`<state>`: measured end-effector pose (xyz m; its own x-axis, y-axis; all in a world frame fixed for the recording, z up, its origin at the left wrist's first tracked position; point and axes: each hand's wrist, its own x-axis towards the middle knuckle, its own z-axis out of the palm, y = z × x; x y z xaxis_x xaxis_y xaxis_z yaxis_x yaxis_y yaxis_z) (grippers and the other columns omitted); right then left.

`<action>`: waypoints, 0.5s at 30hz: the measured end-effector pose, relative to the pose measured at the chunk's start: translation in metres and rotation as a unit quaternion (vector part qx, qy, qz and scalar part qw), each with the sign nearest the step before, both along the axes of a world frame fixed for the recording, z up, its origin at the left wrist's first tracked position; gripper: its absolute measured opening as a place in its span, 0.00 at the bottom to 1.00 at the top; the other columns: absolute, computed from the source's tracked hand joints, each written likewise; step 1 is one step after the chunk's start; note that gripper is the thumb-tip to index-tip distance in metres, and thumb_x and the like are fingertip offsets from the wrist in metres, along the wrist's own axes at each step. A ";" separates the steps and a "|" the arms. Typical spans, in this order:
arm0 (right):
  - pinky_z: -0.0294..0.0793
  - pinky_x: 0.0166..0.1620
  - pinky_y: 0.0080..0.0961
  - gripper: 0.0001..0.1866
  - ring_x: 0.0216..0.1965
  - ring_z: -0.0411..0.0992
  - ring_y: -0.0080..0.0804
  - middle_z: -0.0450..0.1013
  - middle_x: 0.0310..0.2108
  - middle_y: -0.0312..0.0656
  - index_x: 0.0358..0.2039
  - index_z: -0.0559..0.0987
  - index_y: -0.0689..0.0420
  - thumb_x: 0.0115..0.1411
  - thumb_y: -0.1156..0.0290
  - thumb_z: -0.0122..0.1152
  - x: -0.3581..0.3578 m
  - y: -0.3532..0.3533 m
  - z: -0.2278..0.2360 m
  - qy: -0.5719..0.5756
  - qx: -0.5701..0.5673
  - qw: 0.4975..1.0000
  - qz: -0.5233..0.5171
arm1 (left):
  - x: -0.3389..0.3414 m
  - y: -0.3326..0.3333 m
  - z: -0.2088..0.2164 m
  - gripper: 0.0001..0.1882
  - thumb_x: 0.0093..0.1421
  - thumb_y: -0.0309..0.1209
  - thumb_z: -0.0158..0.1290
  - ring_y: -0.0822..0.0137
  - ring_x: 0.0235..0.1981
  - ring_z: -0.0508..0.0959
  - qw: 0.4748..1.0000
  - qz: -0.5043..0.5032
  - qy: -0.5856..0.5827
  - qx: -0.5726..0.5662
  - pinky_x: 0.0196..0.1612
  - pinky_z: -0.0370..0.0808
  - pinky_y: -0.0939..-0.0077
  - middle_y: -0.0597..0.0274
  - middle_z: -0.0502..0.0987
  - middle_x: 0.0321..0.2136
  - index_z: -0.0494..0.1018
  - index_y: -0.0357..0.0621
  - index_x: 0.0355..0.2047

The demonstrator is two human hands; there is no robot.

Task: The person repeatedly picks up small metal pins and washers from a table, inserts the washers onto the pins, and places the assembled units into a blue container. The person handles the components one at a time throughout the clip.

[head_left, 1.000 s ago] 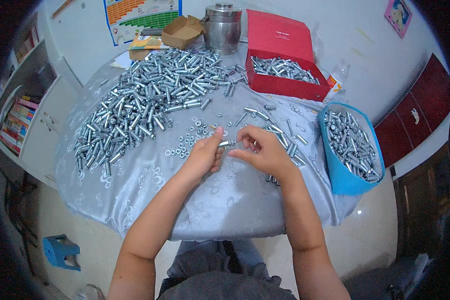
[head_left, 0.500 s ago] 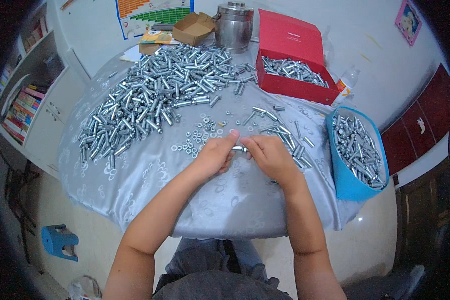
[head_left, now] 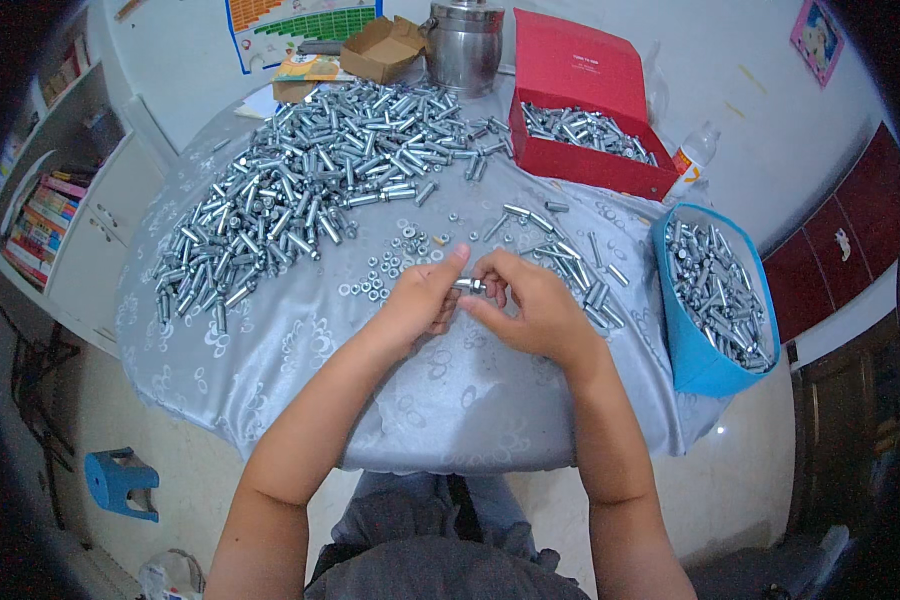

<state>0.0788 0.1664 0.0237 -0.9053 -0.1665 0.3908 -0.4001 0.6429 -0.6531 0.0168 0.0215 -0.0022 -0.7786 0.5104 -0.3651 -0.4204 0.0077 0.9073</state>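
Observation:
My left hand (head_left: 425,300) is closed around a shiny metal anchor bolt (head_left: 465,284), its thumb pointing up and away. The bolt's nut end sticks out to the right. Around that end, my right hand (head_left: 530,305) has its thumb and forefinger parted, with a gap to the nut; its other fingers are partly hidden. Just beyond my left hand, loose nuts and washers (head_left: 375,280) lie scattered on the grey tablecloth (head_left: 390,430). Beyond my right hand are several loose bolts and sleeves (head_left: 567,268).
A large heap of anchor bolts (head_left: 300,180) covers the table's far left. At the far right stand an open red box (head_left: 590,172) and a blue fabric bin (head_left: 710,372), both holding bolts. Behind are a steel pot (head_left: 465,50), a cardboard box (head_left: 383,52) and a plastic bottle (head_left: 694,158).
My right thumb and forefinger have spread apart from their pinch at the bolt's end. The left hand keeps its hold. The view has shifted slightly.

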 end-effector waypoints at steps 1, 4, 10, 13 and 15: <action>0.66 0.27 0.31 0.11 0.23 0.67 0.40 0.66 0.21 0.47 0.27 0.70 0.61 0.54 0.64 0.52 0.000 0.000 0.000 0.005 0.013 1.000 0.004 | -0.001 -0.001 -0.003 0.27 0.55 0.55 0.42 0.79 0.09 0.55 1.000 -0.003 0.003 0.009 0.12 0.51 0.83 0.72 0.59 0.09 0.59 0.50 0.10; 0.65 0.29 0.33 0.11 0.25 0.67 0.45 0.66 0.21 0.49 0.26 0.69 0.61 0.55 0.65 0.50 -0.004 0.002 -0.004 0.023 0.029 0.999 0.012 | -0.002 -0.002 -0.010 0.26 0.55 0.55 0.42 0.80 0.11 0.56 0.998 -0.009 0.057 0.010 0.14 0.52 0.84 0.71 0.60 0.10 0.60 0.49 0.11; 0.64 0.29 0.33 0.15 0.24 0.66 0.40 0.64 0.19 0.49 0.26 0.68 0.63 0.59 0.63 0.43 -0.012 0.001 -0.023 -0.068 -0.097 0.993 0.026 | 0.006 0.002 -0.012 0.22 0.58 0.44 0.43 0.77 0.16 0.60 0.942 0.042 0.334 0.007 0.19 0.58 0.79 0.71 0.62 0.12 0.64 0.41 0.15; 0.63 0.24 0.28 0.19 0.19 0.64 0.29 0.63 0.16 0.43 0.24 0.67 0.63 0.60 0.58 0.41 -0.012 0.001 -0.028 -0.182 -0.232 0.955 0.045 | 0.005 0.003 -0.019 0.20 0.58 0.39 0.44 0.71 0.17 0.64 0.898 0.063 0.436 -0.021 0.21 0.61 0.75 0.64 0.64 0.13 0.65 0.36 0.17; 0.61 0.20 0.23 0.21 0.16 0.61 0.23 0.61 0.15 0.37 0.22 0.67 0.62 0.60 0.56 0.40 -0.012 0.002 -0.028 -0.258 -0.294 0.919 0.046 | 0.004 -0.004 -0.013 0.19 0.56 0.40 0.46 0.62 0.18 0.68 0.880 0.030 0.465 -0.093 0.23 0.63 0.70 0.52 0.68 0.15 0.67 0.34 0.18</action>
<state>0.0665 0.1681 -0.0043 -0.9881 -0.1489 -0.0391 0.0247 0.0974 -0.9949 0.0206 0.0170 -0.0149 -0.8080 0.4574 0.3715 0.4992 0.1964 0.8439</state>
